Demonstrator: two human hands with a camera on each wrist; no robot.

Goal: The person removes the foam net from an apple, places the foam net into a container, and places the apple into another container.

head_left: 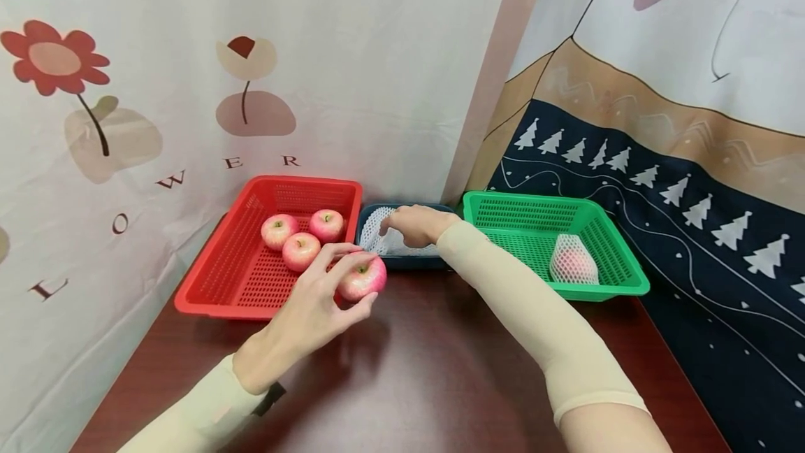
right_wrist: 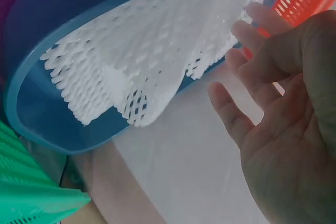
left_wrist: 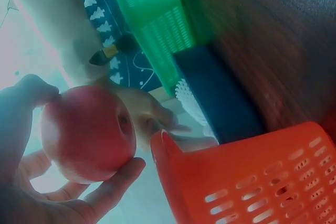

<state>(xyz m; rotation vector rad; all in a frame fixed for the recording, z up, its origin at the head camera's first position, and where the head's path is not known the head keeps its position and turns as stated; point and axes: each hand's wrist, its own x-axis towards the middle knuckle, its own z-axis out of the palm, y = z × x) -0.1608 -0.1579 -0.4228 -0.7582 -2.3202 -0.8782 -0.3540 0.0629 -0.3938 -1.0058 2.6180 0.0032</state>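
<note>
My left hand (head_left: 317,303) grips a pink-red apple (head_left: 363,278) between thumb and fingers, above the table just in front of the red basket (head_left: 220,292). In the left wrist view the same apple (left_wrist: 86,135) shows its stem hollow. My right hand (head_left: 415,224) hovers over the dark blue tray (head_left: 411,263), fingers loosely bent with nothing between them. White foam net sleeves (right_wrist: 142,45) lie in that tray, close to the right fingertips but apart from them in the right wrist view. Three more apples (head_left: 301,252) sit in the red basket.
At the right stands a green basket (head_left: 522,210) holding one apple in a foam net (head_left: 573,260). The brown table (head_left: 428,362) extends in front of the baskets and tray. A printed curtain (head_left: 377,75) hangs right behind them.
</note>
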